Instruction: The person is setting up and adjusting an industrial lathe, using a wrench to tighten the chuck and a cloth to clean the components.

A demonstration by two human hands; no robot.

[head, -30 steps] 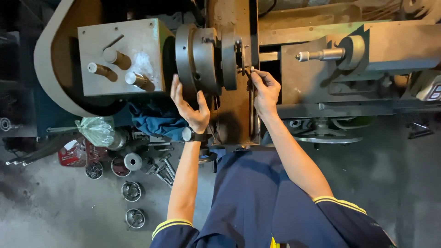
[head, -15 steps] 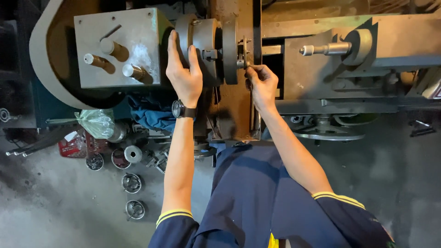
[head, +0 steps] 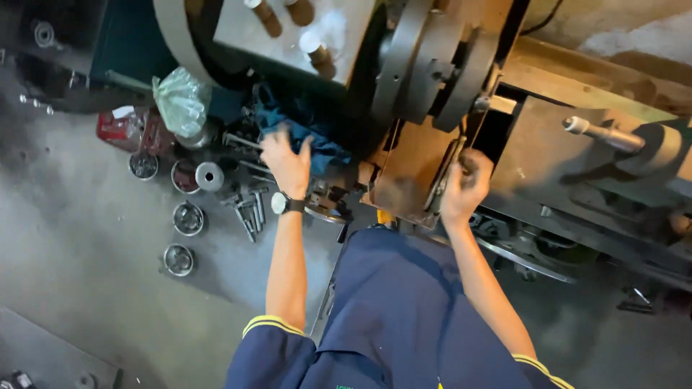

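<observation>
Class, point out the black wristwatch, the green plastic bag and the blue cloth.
Black wristwatch (head: 280,204), head view, on its round face.
Green plastic bag (head: 182,102), head view, on its crumpled middle.
Blue cloth (head: 324,150), head view, on its folds.

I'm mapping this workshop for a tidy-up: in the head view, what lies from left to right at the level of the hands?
Red box → green plastic bag → left hand → blue rag → right hand → metal spindle.

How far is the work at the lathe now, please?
Done: the left hand has left the round chuck and is down by the blue cloth. In hand: the right hand grips something at the carriage. What is left cannot be told.
</observation>
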